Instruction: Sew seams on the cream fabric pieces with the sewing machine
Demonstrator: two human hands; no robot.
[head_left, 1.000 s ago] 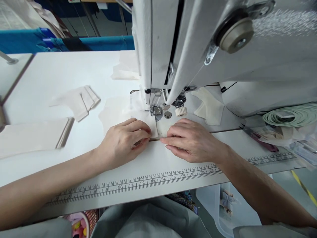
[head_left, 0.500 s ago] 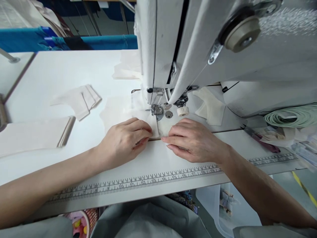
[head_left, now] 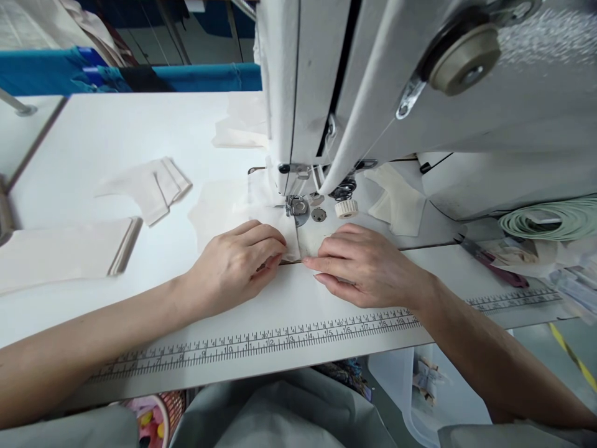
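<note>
My left hand (head_left: 245,258) is closed in a pinch at the near edge of a white fabric piece (head_left: 289,233). The cloth lies flat and runs back under the presser foot (head_left: 296,206) of the sewing machine (head_left: 321,81). To the right of the fabric, my right hand (head_left: 359,264) rests on the machine bed with fingers slightly bent and a gap between index finger and thumb. Its index fingertip is close to the fabric's front corner, and I see nothing held in it. The left fingertips partly hide the cloth's edge.
Folded pale fabric pieces (head_left: 152,186) and a stack of pale cloth (head_left: 65,255) lie on the left. Cream pieces (head_left: 398,199) sit right of the needle. Snips (head_left: 494,264) and a pale green coil (head_left: 545,219) lie far right. A ruler strip (head_left: 270,344) lines the table's front.
Both hands keep nearly the same place and hold. The view has shifted very slightly; no clear movement of the fabric shows.
</note>
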